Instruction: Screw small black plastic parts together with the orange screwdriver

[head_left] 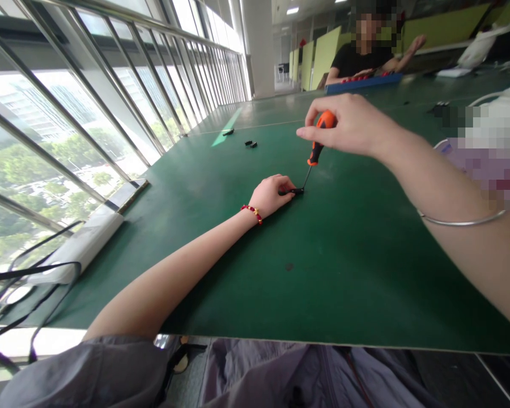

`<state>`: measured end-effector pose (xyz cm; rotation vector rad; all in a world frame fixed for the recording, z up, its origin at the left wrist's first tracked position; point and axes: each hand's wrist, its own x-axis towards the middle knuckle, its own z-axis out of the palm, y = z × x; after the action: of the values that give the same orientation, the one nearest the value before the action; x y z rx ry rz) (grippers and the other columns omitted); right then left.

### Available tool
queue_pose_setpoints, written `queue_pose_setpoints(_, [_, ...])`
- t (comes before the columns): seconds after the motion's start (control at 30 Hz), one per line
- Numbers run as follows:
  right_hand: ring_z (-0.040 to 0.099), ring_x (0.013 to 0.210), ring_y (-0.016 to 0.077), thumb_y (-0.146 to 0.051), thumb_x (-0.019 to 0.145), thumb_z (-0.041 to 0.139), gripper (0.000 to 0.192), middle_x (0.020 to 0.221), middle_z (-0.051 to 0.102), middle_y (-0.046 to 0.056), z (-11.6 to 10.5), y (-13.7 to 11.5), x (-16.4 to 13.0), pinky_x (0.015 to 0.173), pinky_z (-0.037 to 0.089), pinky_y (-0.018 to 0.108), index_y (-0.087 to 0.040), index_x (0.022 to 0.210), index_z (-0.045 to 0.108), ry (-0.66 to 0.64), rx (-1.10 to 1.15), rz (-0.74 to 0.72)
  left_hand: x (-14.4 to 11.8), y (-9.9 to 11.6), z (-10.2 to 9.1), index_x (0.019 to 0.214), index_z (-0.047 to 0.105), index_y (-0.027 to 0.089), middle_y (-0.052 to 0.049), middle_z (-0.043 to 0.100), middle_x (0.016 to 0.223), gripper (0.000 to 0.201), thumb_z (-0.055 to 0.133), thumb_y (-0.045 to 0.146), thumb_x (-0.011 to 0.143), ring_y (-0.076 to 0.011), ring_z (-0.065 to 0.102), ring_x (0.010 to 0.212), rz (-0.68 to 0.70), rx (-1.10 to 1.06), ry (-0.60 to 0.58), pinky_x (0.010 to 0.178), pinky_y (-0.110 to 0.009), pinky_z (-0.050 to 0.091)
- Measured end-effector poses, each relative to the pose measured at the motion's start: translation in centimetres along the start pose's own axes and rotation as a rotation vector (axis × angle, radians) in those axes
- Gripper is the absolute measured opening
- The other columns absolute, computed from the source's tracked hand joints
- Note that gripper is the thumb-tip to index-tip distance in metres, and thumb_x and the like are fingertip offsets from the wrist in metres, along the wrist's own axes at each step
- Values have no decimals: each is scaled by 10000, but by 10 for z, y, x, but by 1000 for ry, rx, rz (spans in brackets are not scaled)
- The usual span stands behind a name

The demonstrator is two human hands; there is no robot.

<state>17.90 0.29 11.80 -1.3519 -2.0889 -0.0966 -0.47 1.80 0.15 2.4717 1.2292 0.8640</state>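
My left hand (271, 194) is closed on a small, dark, narrow part (296, 191) and keeps it on the green tabletop (221, 272). What kind of part it is, I cannot make out. A screwdriver (318, 143) with an orange and black handle is gripped near its top by my right hand (344, 124). It tilts, and its thin shaft points down at the right end of the dark part. The tip appears to meet the part there.
Small black pieces (250, 144) lie farther back, and another black piece (228, 132) is by a light green strip. Metal railings (187, 73) line the left edge, near a white box with black straps (83, 249). Across the table sits a person (361, 59) behind a blue tray (365, 83).
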Motion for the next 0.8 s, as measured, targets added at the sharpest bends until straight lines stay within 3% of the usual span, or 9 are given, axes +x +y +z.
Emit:
queue_pose_setpoints(0.1, [359,556,62,-437,778,601,321,557,476,-38,5,-1,-16,563,284,255,-133,686,645,137,32,37,-1,1,-1,809,684,154,-31,658,841,94,636,198,742,-144,586,743,-4,-16,-2,689,-260,474])
queue_pose_setpoints(0.2, [390,530,67,-272,728,664,128,601,504,-37,8,-1,-41,545,331,248,-164,761,606,247,186,19,-4,2,-2,802,680,152,-27,656,827,89,634,204,745,-141,588,736,2,-30,-4,687,-258,478])
queue_pose_setpoints(0.3, [433,524,92,-197,702,644,195,604,495,-41,12,-1,-67,537,357,259,-185,881,570,298,300,-23,-8,4,-4,794,678,153,-26,652,821,84,626,200,747,-137,589,735,22,-34,-19,686,-251,483])
queue_pose_setpoints(0.47, [469,479,129,-333,782,586,144,538,510,-25,22,-3,-101,525,366,295,-221,703,542,248,338,-35,-11,4,-5,792,677,152,-25,647,809,84,618,195,751,-135,589,739,40,-46,-24,696,-248,487])
queue_pose_setpoints(0.53, [480,491,141,-269,750,601,98,550,493,-36,25,-3,-111,568,402,310,-230,820,545,275,356,-79,-11,3,-5,799,680,154,-27,648,814,89,618,196,753,-138,593,750,42,-51,-25,707,-253,488])
queue_pose_setpoints(0.67, [504,575,154,-234,676,644,354,706,496,-16,29,-5,-121,572,422,309,-243,996,493,359,416,-46,-11,3,-5,806,683,154,-30,644,817,93,623,204,755,-144,595,763,50,-52,-29,719,-260,486])
queue_pose_setpoints(0.8, [473,506,149,-353,759,607,143,549,486,-34,29,-7,-122,608,403,331,-230,790,542,282,320,-4,-11,3,-5,804,679,156,-28,640,815,89,621,206,759,-144,593,763,51,-50,-25,714,-259,482])
